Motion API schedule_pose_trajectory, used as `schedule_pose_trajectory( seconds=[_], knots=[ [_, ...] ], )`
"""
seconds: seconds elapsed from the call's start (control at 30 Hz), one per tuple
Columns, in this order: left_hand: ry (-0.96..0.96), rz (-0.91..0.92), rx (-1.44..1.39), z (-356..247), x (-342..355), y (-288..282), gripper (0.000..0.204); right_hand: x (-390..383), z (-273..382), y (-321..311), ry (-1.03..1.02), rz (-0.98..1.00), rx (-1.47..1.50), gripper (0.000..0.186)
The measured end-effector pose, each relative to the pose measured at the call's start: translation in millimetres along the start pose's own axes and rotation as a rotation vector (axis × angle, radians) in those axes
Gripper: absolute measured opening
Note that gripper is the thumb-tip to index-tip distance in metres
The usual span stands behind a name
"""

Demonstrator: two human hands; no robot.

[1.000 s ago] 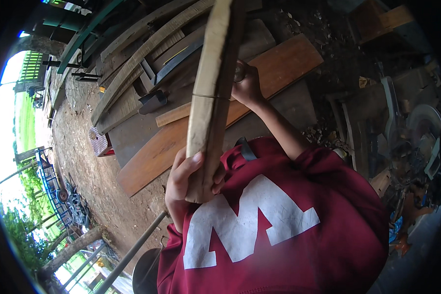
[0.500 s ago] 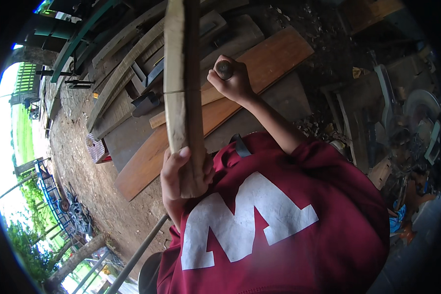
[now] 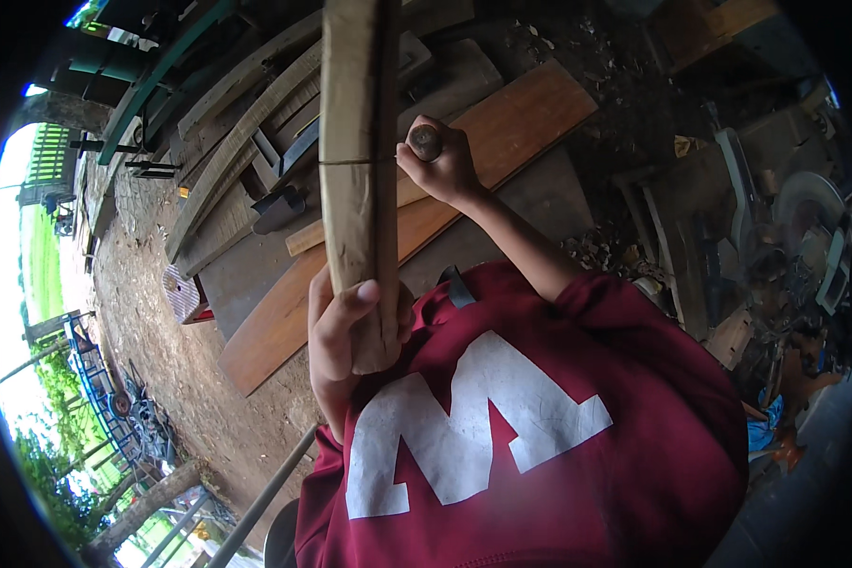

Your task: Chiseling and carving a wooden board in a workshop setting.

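Observation:
My left hand is wrapped around the lower end of a long, pale wooden beam, with the thumb on its front face. The beam stands out in front of me and runs past the upper edge of the view. A thin dark line crosses it a little above its middle. Just right of that line, my right hand is closed around a round wooden tool handle, seen end-on. Whatever the handle belongs to is hidden behind the fist and the beam.
Behind the beam, a wide reddish-brown plank lies slanted. Curved timbers are piled at upper left. To the right stands a machine with a round disc. A pole leans at lower left, over dirt ground.
My right hand with the handle has shifted slightly left, closer to the beam. The beam and my left hand have moved up a little in the view; the grip is unchanged.

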State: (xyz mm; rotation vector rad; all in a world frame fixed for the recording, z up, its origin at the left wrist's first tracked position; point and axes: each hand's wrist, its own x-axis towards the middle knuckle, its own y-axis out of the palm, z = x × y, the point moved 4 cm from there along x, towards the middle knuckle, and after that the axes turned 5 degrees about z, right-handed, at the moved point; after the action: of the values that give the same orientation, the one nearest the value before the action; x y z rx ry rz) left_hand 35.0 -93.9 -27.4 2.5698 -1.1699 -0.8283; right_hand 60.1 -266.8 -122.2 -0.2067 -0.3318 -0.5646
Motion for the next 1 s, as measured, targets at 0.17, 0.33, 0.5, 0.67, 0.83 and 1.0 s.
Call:
schedule_pose_trajectory(
  seconds=[0.17, 0.33, 0.5, 0.67, 0.83, 1.0],
  knots=[
    [0.077, 0.186, -0.350, 0, 5, 11, 0.046, 1, -1, -4, -0.022, -0.066, 0.036, 0.016],
    [-0.203, 0.027, -0.226, 22, 34, 13, 0.044, 2, -18, 4, 0.146, 0.043, 0.274, 0.018],
    [-0.065, 0.230, -0.357, -9, 7, 41, 0.045, 1, -10, -3, 0.075, 0.017, 0.171, 0.014],
    [0.046, 0.245, -0.155, 0, 15, 35, 0.044, -2, -24, 17, 0.255, 0.095, 0.482, 0.017],
    [-0.164, 0.228, -0.089, 33, 30, 23, 0.039, -5, -38, 19, -0.129, -0.074, -0.164, 0.018],
    [-0.018, 0.297, -0.210, 8, 0, 37, 0.062, -3, -7, 10, 0.001, 0.058, -0.102, 0.019]
  ],
)
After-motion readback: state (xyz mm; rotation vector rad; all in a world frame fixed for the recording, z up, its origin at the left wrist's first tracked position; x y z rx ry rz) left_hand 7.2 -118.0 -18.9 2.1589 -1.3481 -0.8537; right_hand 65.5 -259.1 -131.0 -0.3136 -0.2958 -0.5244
